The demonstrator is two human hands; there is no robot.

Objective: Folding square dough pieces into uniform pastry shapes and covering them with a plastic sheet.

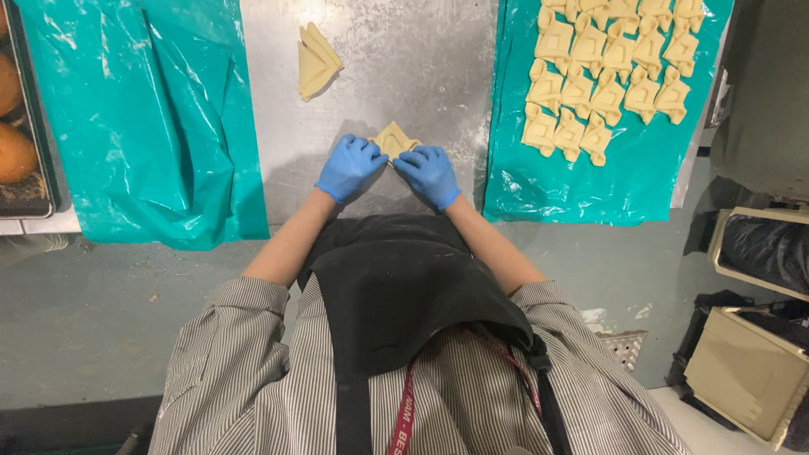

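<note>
**Two gloved hands pinch a dough piece on the steel table**

The left hand (pixel 350 167) and the right hand (pixel 428 174), both in blue gloves, sit close together on the metal table (pixel 421 59), their fingertips meeting on a small pale dough piece (pixel 394 138). The dough lies between the two hands and slightly beyond them, its far corner pointing away from the person; the fingers of each hand press on its near edges, so both hands are closed on it from either side.

Further up the table, well apart from the hands, a small stack of flat dough squares (pixel 317 61) rests on the bare steel. To the person's right, a teal plastic sheet (pixel 624 185) carries rows of folded dough pieces (pixel 608 67) laid close to one another. To the left, a second teal plastic sheet (pixel 135 126) lies crumpled, and beside it a dark tray (pixel 34 198) holds browned baked goods (pixel 15 153). A black apron (pixel 404 286) over a striped shirt (pixel 227 379) fills the foreground.
</note>
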